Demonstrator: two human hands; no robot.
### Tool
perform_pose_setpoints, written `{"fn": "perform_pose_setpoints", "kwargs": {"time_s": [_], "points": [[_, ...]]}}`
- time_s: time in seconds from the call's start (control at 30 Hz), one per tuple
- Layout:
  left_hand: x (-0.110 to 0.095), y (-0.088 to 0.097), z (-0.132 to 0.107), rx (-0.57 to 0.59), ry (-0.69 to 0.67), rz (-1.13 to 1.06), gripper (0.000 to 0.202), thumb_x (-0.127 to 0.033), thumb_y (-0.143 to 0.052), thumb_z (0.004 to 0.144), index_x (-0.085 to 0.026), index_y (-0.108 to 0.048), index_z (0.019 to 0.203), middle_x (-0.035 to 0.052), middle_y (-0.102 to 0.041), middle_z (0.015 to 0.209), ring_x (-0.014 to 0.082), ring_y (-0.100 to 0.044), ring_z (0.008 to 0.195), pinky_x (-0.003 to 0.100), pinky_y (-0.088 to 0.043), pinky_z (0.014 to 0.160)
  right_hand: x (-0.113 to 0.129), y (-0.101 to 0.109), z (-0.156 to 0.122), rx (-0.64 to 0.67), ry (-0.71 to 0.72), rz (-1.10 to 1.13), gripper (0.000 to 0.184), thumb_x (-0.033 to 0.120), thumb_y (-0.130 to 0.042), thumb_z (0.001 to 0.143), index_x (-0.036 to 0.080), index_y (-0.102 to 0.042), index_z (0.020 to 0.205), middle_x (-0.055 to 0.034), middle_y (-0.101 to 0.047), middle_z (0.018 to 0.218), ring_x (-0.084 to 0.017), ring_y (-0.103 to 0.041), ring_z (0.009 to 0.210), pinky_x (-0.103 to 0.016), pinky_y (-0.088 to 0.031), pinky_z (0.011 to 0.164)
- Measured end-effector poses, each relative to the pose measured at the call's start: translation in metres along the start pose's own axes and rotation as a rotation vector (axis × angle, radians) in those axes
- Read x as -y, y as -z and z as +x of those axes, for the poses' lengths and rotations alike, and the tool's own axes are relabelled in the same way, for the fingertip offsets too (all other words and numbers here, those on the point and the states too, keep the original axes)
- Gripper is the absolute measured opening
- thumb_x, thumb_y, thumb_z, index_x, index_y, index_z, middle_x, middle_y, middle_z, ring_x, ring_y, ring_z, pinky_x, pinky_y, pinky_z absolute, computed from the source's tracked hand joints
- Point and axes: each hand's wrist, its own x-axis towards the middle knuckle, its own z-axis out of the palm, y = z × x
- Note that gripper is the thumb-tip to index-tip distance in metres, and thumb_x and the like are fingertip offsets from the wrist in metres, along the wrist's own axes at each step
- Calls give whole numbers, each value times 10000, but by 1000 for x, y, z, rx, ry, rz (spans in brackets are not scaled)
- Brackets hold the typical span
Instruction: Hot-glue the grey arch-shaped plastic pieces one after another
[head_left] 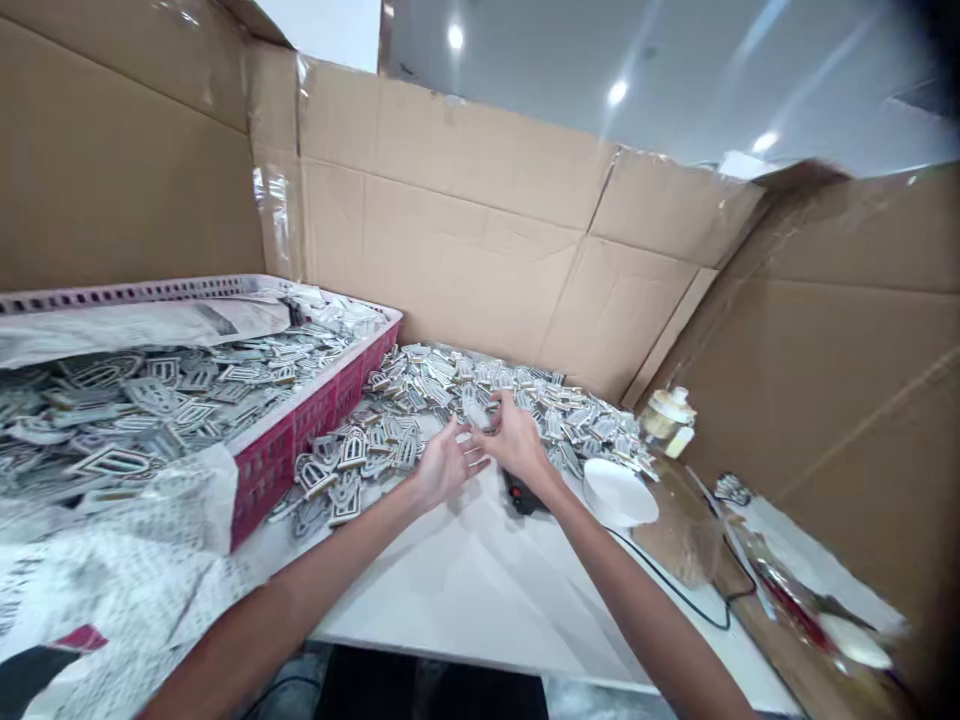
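My right hand [519, 442] is over the middle of the white table, thumb and fingers closed on a pale, arch-shaped flat piece [474, 408] that is blurred. Just left of it, my left hand [442, 466] is turned palm inward with its fingers stretched out, near the right fingertips. I cannot tell whether the two hands touch. Behind both hands spreads a loose pile of small grey-and-white arch-shaped pieces [427, 385]. A black device with a red button [523, 495] lies partly hidden beneath my right wrist.
To the left stands a pink plastic basket [315, 415] lined with printed paper, full of similar pieces. A white round container [619, 494], a cable [675, 588] and a cream-coloured bottle [667, 415] are on the right. Cardboard walls [450, 220] enclose the table [465, 600].
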Motion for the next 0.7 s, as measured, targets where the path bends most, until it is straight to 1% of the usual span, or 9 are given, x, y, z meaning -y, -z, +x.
{"fn": "perform_pose_setpoints", "kwargs": {"time_s": [0.13, 0.2, 0.27, 0.37, 0.47, 0.5, 0.57, 0.63, 0.7], "points": [[10, 5, 4, -8, 70, 55, 419, -507, -395, 856, -184, -405, 1124, 134, -630, 1047, 215, -630, 914, 361, -397, 895, -16, 2, 70, -127, -82, -102, 481, 377, -620, 674, 145, -479, 1071, -25, -615, 717, -176, -573, 658, -240, -374, 584], [14, 7, 5, -8, 84, 92, 462, -498, -419, 848, -174, -380, 1174, 157, -617, 1099, 224, -617, 967, 358, -390, 912, -25, -3, 101, -136, -137, -111, 520, 414, -625, 688, 121, -482, 1093, -64, -634, 768, -202, -592, 726, -259, -398, 635], [16, 9, 6, -18, 77, 121, 477, -486, -428, 845, -166, -373, 1195, 165, -614, 1115, 225, -608, 992, 349, -389, 919, -32, -9, 122, -126, -193, -113, 558, 451, -624, 695, 95, -493, 1105, -113, -644, 821, -235, -601, 788, -285, -415, 680], [17, 9, 7, -66, 55, 138, 452, -477, -422, 846, -165, -394, 1172, 159, -629, 1092, 225, -620, 961, 346, -405, 903, -35, -16, 133, -143, -212, -114, 527, 491, -552, 749, 87, -521, 1086, -147, -646, 857, -260, -600, 843, -320, -423, 731], [16, 9, 7, -121, 23, 140, 362, -418, -429, 846, -160, -427, 1101, 148, -658, 999, 217, -641, 884, 344, -430, 869, -23, -18, 120, -158, -125, -31, 434, 486, -486, 789, 123, -564, 1014, -112, -651, 838, -224, -604, 805, -312, -432, 735], [16, 9, 8, -144, 13, 152, 318, -372, -437, 843, -159, -433, 1079, 137, -668, 949, 210, -646, 848, 343, -437, 857, -16, -19, 113, -124, -77, 13, 399, 474, -481, 792, 135, -577, 980, -94, -651, 823, -204, -603, 772, -303, -436, 721], [17, 11, 9, -183, 2, 188, 243, -271, -446, 826, -156, -451, 1040, 105, -675, 840, 195, -649, 767, 347, -445, 843, 3, -23, 96, 42, 40, 92, 340, 444, -482, 794, 156, -593, 935, -61, -647, 805, -165, -594, 713, -280, -440, 691], [20, 15, 12, -187, 5, 211, 205, -218, -462, 805, -148, -486, 996, 81, -668, 774, 188, -641, 716, 357, -444, 844, 24, -30, 77, 301, 173, 110, 328, 432, -526, 767, 174, -597, 956, -39, -645, 832, -146, -586, 703, -261, -442, 672], [24, 21, 14, -172, 8, 209, 166, -209, -476, 805, -138, -526, 947, 74, -663, 749, 189, -629, 704, 364, -444, 846, 44, -40, 60, 575, 299, 58, 463, 440, -634, 675, 196, -574, 1064, -42, -639, 957, -160, -592, 774, -255, -449, 682]]}}
